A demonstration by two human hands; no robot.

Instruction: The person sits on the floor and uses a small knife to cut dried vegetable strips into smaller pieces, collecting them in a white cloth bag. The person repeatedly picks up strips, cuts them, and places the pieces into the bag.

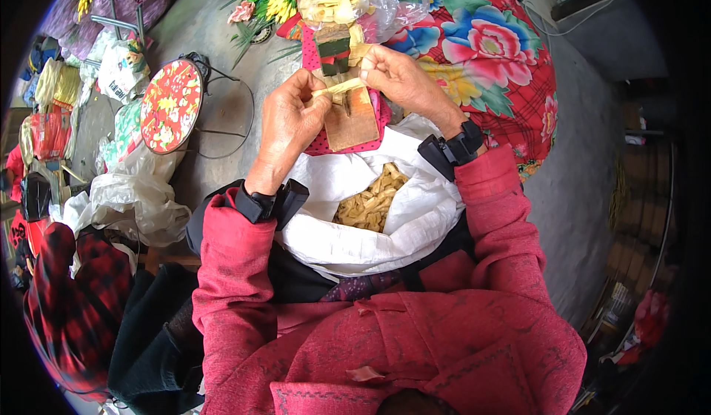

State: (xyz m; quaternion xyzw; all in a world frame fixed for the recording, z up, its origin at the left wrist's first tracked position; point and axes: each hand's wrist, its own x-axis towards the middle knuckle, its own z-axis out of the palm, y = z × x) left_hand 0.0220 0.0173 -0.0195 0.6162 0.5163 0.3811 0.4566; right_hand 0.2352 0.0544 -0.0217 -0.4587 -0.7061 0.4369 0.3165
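Saw a crumpled white plastic bag [137, 208] well to the left of the left hand [291, 113], and a round flowered disc [172, 106] nearer to it, both apparently placed aside to leave elbow room. Bent the left hand nearly closed, thumb and fingers pinching the left part of a pale yellow strip [341, 88]. Held the strip crosswise between both hands, probably to keep it straight and under control.

Had a white sack [318, 233] gaping at the lap, below both hands, with curled yellow pieces [372, 200] inside, likely for easy reach. Set a wooden board [352, 126] under the strip, between the hands, perhaps as a firm support; could not tell any contact between strip and wood. Noticed a clear bag [333, 2] of yellow material beyond both hands. Pinched the strip's right part between thumb and fingertips of the right hand [400, 78], other fingers curled. Saw a red flowered cloth [492, 48] just right of that hand.
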